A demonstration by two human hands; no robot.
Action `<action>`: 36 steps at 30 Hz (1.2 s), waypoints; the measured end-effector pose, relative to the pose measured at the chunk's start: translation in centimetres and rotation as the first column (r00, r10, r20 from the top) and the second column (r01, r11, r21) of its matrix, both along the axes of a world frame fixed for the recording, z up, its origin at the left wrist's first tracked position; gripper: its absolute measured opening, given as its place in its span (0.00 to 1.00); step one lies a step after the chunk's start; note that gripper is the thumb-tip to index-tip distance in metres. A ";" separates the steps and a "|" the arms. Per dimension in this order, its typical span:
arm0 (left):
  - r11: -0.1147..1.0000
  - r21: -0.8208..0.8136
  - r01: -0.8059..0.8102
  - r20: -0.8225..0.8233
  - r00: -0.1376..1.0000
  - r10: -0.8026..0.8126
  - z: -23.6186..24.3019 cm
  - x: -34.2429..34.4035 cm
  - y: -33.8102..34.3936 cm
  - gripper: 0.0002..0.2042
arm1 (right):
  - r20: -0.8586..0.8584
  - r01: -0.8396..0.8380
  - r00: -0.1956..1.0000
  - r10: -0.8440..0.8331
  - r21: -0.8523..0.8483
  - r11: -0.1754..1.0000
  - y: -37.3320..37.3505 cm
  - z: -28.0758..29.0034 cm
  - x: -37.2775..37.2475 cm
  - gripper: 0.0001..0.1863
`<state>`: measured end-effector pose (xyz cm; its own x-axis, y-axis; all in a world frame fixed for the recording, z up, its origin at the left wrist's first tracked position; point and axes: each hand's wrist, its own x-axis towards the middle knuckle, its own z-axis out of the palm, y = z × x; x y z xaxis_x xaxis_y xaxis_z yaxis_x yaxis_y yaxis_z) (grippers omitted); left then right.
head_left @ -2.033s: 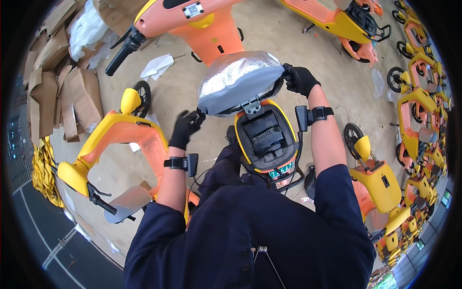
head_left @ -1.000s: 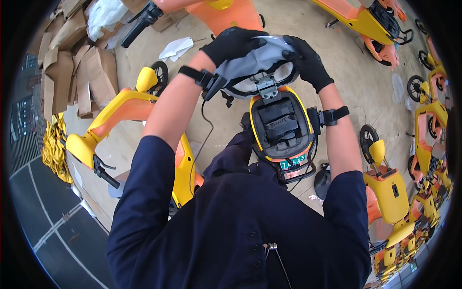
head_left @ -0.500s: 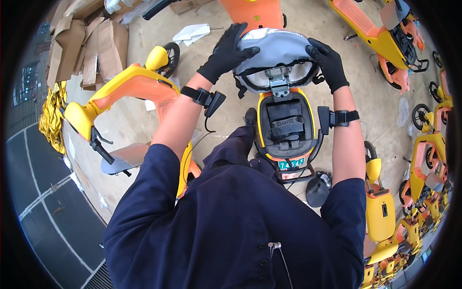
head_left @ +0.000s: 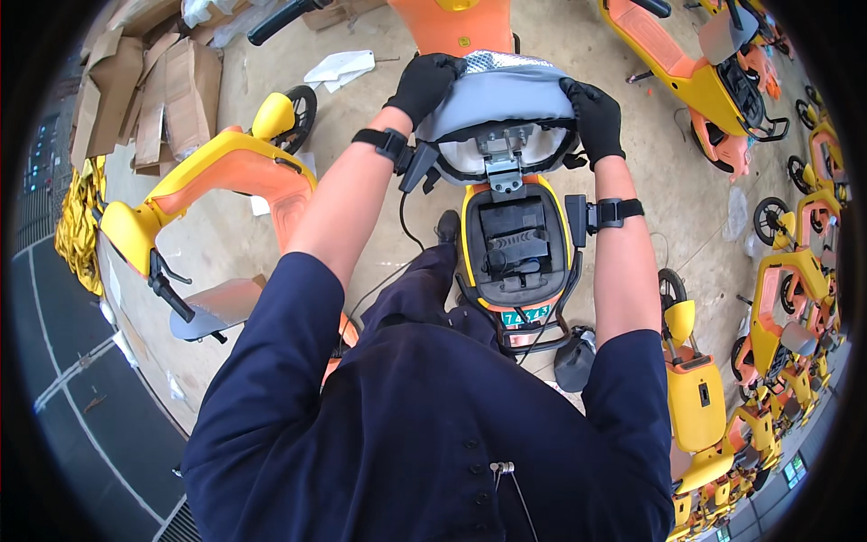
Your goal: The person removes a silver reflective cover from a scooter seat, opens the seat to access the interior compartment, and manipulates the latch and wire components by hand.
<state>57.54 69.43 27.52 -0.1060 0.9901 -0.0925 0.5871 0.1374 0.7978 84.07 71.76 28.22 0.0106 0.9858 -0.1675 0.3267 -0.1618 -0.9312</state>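
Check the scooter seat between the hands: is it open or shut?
Open: the seat is tipped up on its metal hinge, leaving the dark compartment below uncovered.

soft, fairly bright light falls evenly over the concrete floor [head_left: 560, 34], from a source outside the view. shadows are faint and soft-edged. the silver foil [head_left: 501, 61] on the grey cover [head_left: 506, 90] glints in small broken highlights, and the white sheets [head_left: 340, 68] at far left look nearly washed out. the navy top [head_left: 406, 434] sinks dark, its folds only just readable. the middle is reasonably sharp; the scooters [head_left: 757, 429] along the right rim curve, crowd together and turn soft with distance, and a round black border [head_left: 27, 36] swallows every corner
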 end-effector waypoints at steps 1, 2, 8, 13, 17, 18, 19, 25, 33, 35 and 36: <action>0.998 -0.069 0.016 -0.005 1.000 -0.016 0.1 0.0 0.4 0.14 | 0.001 0.000 1.000 0.000 0.000 1.000 0.1 -0.2 -0.1 0.16; 0.990 -0.137 0.029 -0.009 0.999 -0.030 0.2 0.0 0.6 0.14 | 0.003 -0.002 1.000 0.002 0.000 1.000 0.2 -0.4 -0.2 0.17; 0.993 -0.047 0.112 0.276 0.957 -0.095 -0.1 -1.5 -2.4 0.18 | -0.006 -0.164 0.986 0.165 0.065 0.984 0.8 -3.3 1.9 0.21; 0.953 0.303 -0.008 -0.155 0.986 0.057 0.8 -1.6 -5.6 0.22 | -0.193 -0.257 0.957 0.217 -0.216 0.942 0.3 -0.1 0.2 0.25; 0.887 0.252 0.387 -0.501 0.836 -0.223 1.8 2.2 -7.5 0.36 | -0.117 -0.258 0.963 0.243 -0.137 0.956 0.3 -1.5 1.0 0.23; 0.880 0.261 0.396 -0.523 0.824 -0.215 1.9 2.6 -7.5 0.42 | -0.066 -0.292 0.956 0.287 -0.084 0.953 0.7 -3.5 1.9 0.26; 0.900 0.228 0.372 -0.507 0.834 -0.216 2.1 2.6 -7.3 0.41 | -0.012 -0.334 0.943 0.333 -0.034 0.942 1.1 -3.6 2.2 0.30; 0.964 0.037 0.262 -0.054 0.964 -0.260 1.9 1.3 -4.1 0.35 | -0.051 -0.183 0.983 0.178 -0.399 0.898 0.9 -1.3 0.7 0.45; 0.788 0.384 0.482 -0.630 0.760 -0.158 3.2 6.6 3.1 0.28 | -0.264 -0.097 0.964 -0.009 -0.384 0.918 -0.9 -5.4 3.7 0.35; 0.758 0.379 0.531 -0.581 0.774 -0.252 3.5 6.6 4.0 0.28 | -0.246 -0.022 0.964 -0.098 -0.446 0.895 -2.4 -1.5 1.8 0.34; 0.832 0.031 0.553 -0.439 0.756 -0.486 4.7 6.7 4.7 0.27 | -0.257 -0.008 0.959 -0.119 -0.443 0.897 -2.9 1.1 1.5 0.34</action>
<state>64.28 74.12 32.23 0.4354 0.9002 -0.0059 0.7990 -0.3835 0.4632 85.57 68.82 29.28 -0.0448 0.8110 -0.5833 0.0511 -0.5812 -0.8121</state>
